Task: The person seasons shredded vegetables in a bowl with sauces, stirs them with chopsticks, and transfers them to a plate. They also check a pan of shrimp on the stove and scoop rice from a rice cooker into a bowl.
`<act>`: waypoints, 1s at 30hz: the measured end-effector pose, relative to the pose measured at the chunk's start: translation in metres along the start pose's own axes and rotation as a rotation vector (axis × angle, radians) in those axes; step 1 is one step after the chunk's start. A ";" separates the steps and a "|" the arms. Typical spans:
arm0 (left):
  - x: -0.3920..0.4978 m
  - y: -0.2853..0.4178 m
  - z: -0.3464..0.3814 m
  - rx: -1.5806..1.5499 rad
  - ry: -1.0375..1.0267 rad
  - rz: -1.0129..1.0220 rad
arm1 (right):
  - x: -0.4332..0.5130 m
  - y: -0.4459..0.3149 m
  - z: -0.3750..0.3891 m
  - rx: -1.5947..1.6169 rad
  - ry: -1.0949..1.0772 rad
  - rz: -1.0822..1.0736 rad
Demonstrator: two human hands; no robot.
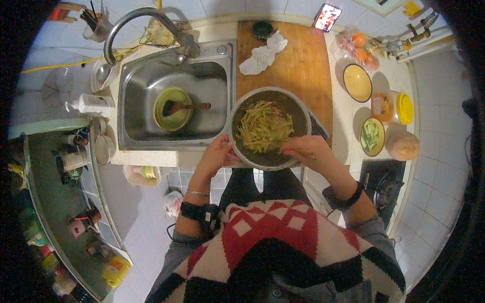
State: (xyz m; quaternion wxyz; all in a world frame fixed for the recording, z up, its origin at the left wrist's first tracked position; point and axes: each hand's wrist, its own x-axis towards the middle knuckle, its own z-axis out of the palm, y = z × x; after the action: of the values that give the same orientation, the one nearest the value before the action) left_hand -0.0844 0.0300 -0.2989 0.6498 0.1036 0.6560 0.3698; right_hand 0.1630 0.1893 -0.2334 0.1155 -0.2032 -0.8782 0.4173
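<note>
A round metal bowl [271, 166] sits at the counter's front edge, partly over a wooden cutting board [303, 60]. Thin yellow-green shredded vegetable strips [263, 125] lie heaped inside it. My left hand [219, 153] grips the bowl's lower left rim, thumb near the top edge. Over the lower right rim, my right hand [307, 149] has its fingers closed on thin sticks that look like chopsticks [305, 153]; their tips are hidden among the strips. Behind the bowl, crumpled white paper [264, 53] rests on the board beside a small dark round object [262, 29].
At left, the steel sink [212, 125] holds a yellowish bowl [159, 113] with a dark-headed brush [185, 107]. On the right stand a bowl of green slices [370, 137], a cream bowl [357, 82], a yellow-lidded jar [386, 108], bagged oranges [359, 47] and a gas hob [382, 189].
</note>
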 end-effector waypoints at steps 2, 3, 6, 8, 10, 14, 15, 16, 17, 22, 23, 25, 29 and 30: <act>-0.001 0.000 0.000 -0.017 -0.005 0.024 | 0.008 0.005 0.000 -0.052 0.074 -0.027; -0.002 0.000 0.001 -0.030 -0.004 0.037 | 0.012 0.007 -0.003 -0.058 0.115 -0.007; -0.003 0.000 0.002 -0.011 0.014 0.029 | 0.026 0.013 -0.009 0.195 0.286 0.016; -0.002 0.000 0.002 0.014 0.031 0.025 | 0.036 0.019 -0.007 0.068 0.288 0.052; -0.001 0.000 0.002 0.045 0.042 0.029 | 0.043 0.026 0.002 0.072 0.299 0.079; 0.001 -0.003 0.001 -0.002 0.021 0.046 | 0.036 0.032 0.013 0.181 0.274 0.095; 0.001 -0.004 0.000 -0.005 0.019 0.046 | 0.030 0.030 0.010 0.185 0.240 0.138; 0.002 -0.005 0.000 -0.019 0.011 0.036 | 0.022 0.026 0.004 0.178 0.179 0.110; 0.002 -0.005 0.000 -0.010 0.019 0.043 | 0.012 0.021 -0.006 0.177 0.112 0.126; 0.003 0.000 0.001 0.012 0.039 0.010 | -0.012 -0.002 -0.040 0.185 0.024 0.279; 0.002 0.002 0.002 0.010 0.039 0.009 | -0.009 -0.002 -0.041 0.199 0.080 0.269; 0.001 0.004 0.003 0.009 0.038 -0.001 | -0.002 0.000 -0.038 0.205 0.154 0.227; 0.000 0.003 0.002 0.020 0.043 0.022 | 0.019 0.014 -0.017 0.195 0.151 0.131; 0.000 0.002 0.001 0.007 0.043 0.039 | 0.023 0.017 -0.010 0.205 0.125 0.142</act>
State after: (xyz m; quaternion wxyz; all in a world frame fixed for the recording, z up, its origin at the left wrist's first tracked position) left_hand -0.0836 0.0315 -0.2974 0.6279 0.1107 0.6689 0.3822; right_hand 0.1508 0.2160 -0.2392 0.1605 -0.2775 -0.8055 0.4984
